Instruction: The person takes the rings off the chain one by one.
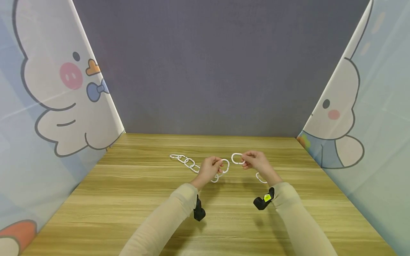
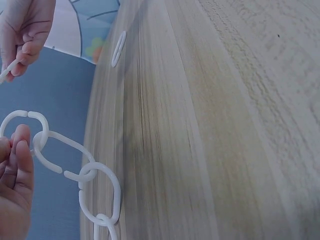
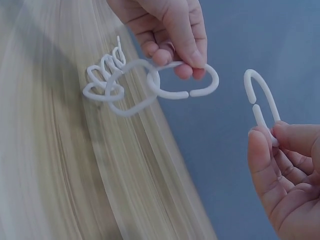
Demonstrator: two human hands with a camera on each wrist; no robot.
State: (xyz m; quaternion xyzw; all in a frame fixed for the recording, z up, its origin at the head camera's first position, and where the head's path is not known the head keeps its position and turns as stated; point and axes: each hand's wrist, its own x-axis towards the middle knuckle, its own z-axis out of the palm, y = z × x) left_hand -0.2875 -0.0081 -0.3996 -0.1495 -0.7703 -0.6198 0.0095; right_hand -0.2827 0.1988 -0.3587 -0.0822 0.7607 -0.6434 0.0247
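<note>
My left hand [image 1: 209, 170] pinches the end link [image 3: 212, 80] of a white plastic chain [image 1: 189, 163] between thumb and fingers. From that link the chain hangs down and trails back over the table to the far left. My right hand [image 1: 257, 163] pinches a separate white oval link [image 1: 236, 158] by one end, a short way right of the chain's end. In the right wrist view a small gap shows in the side of the separate link, and another in the chain's end link. The two held links are apart, both raised over the table.
Another loose white link [image 1: 261, 178] lies on the wooden table [image 1: 230, 220], below and right of my right hand. A dark grey panel [image 1: 211, 71] stands along the table's far edge. Cartoon-printed cloth walls [image 1: 57, 117] rise at both sides.
</note>
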